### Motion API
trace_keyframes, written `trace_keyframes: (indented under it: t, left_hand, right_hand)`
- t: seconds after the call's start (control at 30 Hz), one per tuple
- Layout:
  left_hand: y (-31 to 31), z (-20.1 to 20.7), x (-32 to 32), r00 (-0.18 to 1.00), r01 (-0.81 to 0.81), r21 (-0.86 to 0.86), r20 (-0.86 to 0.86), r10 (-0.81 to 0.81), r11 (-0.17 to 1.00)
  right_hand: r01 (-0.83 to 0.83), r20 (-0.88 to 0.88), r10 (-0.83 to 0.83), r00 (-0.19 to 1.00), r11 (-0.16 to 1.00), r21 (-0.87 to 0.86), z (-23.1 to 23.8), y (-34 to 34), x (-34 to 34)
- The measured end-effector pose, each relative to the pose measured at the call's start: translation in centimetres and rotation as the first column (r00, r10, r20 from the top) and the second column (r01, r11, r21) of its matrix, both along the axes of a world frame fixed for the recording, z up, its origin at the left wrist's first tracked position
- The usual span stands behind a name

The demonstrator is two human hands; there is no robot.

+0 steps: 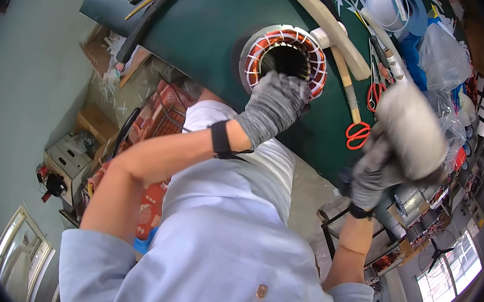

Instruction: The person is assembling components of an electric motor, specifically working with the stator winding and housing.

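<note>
A motor stator (320,65) stands on the green table, its copper windings laced with white bands around a dark bore. My left hand (276,101), in a grey knit glove, is closed over the near rim of the stator, its fingertips at the bore's edge. Off to the right, my gloved right hand (372,173) is raised near the table's edge. It grips a mallet with a thick, whitish head (415,131), smeared by motion; most of its handle is hidden.
Right of the stator lie a pale wooden bat (331,28), a white-headed hammer (343,82) and red-handled scissors (357,135). Farther right are a spool (386,10) and plastic bags (445,57). Dark bars (146,23) lie at the table's left.
</note>
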State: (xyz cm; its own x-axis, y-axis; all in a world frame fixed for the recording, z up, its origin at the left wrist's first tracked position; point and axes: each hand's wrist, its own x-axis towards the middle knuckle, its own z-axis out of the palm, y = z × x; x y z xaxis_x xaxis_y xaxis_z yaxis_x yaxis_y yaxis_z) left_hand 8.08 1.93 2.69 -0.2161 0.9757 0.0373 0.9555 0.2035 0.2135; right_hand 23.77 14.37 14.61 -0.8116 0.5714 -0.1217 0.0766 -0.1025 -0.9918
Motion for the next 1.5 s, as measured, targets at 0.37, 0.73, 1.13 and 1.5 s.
trace_keyframes:
  t: [0.37, 0.73, 1.13, 1.5]
  left_hand:
    - [-0.1, -0.9, -2.5, 0.957, 0.283, 0.228, -0.005, -0.289, 0.932]
    - [-0.4, 0.1, -7.1, 0.805, 0.58, 0.124, 0.066, -0.59, 0.805]
    - [-0.6, -1.1, -0.1, 0.996, 0.073, 0.145, 0.045, -0.081, 0.987]
    - [-1.8, -1.3, -5.1, 0.916, 0.401, 0.306, -0.119, -0.383, 0.864]
  right_hand:
    - [-0.164, 0.273, -0.211, 0.939, 0.422, 0.892, -10.8, -5.5, 3.3]
    - [0.137, 0.11, -0.381, 0.918, 0.564, 0.814, -15.2, -3.5, 0.2]
    - [0.158, 0.052, -0.349, 0.936, 0.547, 0.822, -12.0, -3.2, -0.6]
    - [0.021, 0.28, -0.335, 0.9, 0.673, 0.739, -11.8, -0.4, 0.3]
